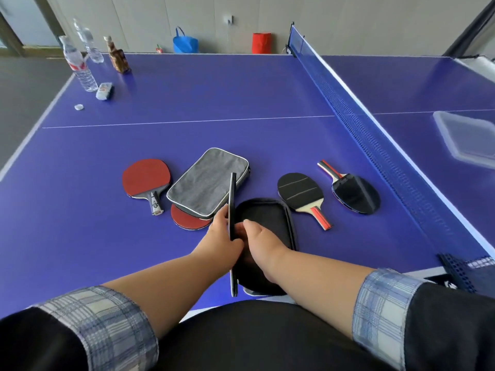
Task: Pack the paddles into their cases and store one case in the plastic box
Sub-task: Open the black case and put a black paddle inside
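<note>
A black case point(270, 218) lies open near the table's front edge, its lid standing upright. My left hand point(223, 236) grips that lid point(232, 199). My right hand point(261, 242) rests inside the case, fingers bent; whether it grips anything I cannot tell. A grey case point(207, 180) lies shut to the left, on top of a red paddle point(187, 219). Another red paddle point(146, 180) lies further left. Two black paddles point(301, 195) point(356, 194) lie to the right. The clear plastic box point(467, 137) sits beyond the net at the right.
The blue net point(375, 135) crosses the purple table point(187, 103) on the right. Two water bottles point(77, 65), a brown bottle point(117, 56), a small pack point(105, 90) and a cap point(78, 107) stand at the far left corner. Blue and red bags sit by the wall.
</note>
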